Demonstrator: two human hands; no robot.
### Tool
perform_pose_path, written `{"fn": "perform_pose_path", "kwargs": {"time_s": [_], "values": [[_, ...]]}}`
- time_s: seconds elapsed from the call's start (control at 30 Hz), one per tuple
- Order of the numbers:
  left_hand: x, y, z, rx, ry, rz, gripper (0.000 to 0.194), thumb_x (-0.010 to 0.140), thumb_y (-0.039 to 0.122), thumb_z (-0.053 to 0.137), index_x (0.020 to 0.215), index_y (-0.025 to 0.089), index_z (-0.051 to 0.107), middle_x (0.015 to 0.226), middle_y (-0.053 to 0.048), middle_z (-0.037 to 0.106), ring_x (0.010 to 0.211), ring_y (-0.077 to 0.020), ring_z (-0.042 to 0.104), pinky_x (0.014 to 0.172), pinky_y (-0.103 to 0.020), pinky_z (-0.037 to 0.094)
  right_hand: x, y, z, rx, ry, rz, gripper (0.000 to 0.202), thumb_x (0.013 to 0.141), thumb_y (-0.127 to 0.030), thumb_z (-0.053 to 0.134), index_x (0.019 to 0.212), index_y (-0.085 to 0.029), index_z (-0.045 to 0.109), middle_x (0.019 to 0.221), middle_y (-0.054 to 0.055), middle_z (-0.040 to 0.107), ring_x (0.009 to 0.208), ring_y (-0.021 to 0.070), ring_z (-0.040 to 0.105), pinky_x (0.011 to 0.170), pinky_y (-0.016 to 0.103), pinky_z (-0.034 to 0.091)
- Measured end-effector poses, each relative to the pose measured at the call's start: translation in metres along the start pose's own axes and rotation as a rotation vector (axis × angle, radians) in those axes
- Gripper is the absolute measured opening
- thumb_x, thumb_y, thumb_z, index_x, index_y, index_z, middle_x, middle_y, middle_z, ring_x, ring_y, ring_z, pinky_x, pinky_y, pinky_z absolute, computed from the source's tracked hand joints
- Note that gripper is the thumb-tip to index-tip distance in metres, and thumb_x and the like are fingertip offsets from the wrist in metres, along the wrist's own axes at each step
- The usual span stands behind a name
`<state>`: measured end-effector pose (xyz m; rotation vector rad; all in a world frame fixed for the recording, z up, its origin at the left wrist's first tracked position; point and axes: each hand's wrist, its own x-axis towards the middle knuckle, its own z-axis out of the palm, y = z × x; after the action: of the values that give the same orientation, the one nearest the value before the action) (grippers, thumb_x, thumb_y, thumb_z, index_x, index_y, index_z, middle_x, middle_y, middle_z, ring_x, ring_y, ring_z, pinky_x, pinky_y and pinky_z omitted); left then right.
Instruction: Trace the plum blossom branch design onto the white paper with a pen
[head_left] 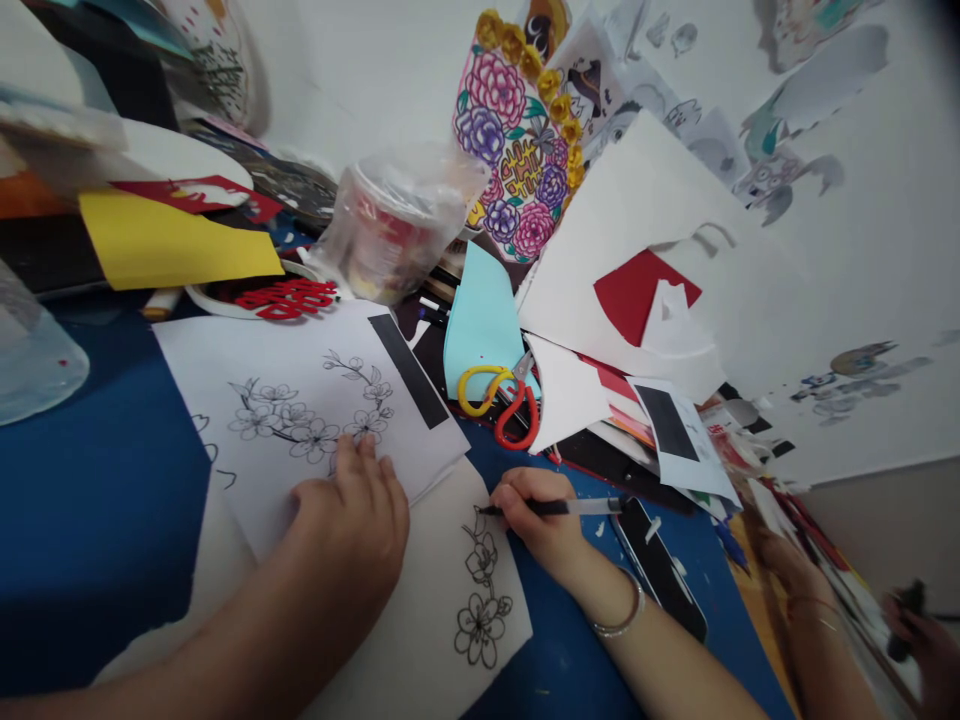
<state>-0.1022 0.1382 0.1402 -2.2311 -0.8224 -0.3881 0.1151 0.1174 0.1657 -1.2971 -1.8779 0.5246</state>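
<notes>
My left hand (360, 515) lies with fingers apart on a white sheet (300, 350) bearing a printed blossom branch; its fingertips touch the lower blossoms. Beneath that sheet is a larger cream paper (420, 620) with hand-drawn flowers (480, 625) along its right side. My right hand (536, 515), with a bracelet at the wrist, grips a black pen (577, 507). The pen's tip meets the cream paper at the top of the drawn stem, near its right edge.
Yellow and red scissors (510, 400) rest behind my right hand, beside folded light-blue paper (484, 330). A dark phone (664, 570) lies right of my wrist. A plastic-wrapped tub (394, 225) stands at the back. Another person's arm (810, 600) is at the right.
</notes>
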Motion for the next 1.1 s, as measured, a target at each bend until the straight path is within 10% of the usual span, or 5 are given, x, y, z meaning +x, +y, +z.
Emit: {"fn": "perform_pose_path", "kwargs": {"time_s": [1.1], "values": [[0.0023, -0.0011, -0.006, 0.01, -0.064, -0.007, 0.033, 0.07, 0.006, 0.05, 0.096, -0.002, 0.07, 0.102, -0.037, 0.063, 0.091, -0.0466, 0.065, 0.048, -0.036, 0.044, -0.0003, 0.0, -0.0017, 0.033, -0.073, -0.091, 0.039, 0.088, -0.027, 0.049, 0.05, -0.023, 0.036, 0.048, -0.002, 0.047, 0.048, 0.0123, 0.047, 0.045, 0.025, 0.041]]}}
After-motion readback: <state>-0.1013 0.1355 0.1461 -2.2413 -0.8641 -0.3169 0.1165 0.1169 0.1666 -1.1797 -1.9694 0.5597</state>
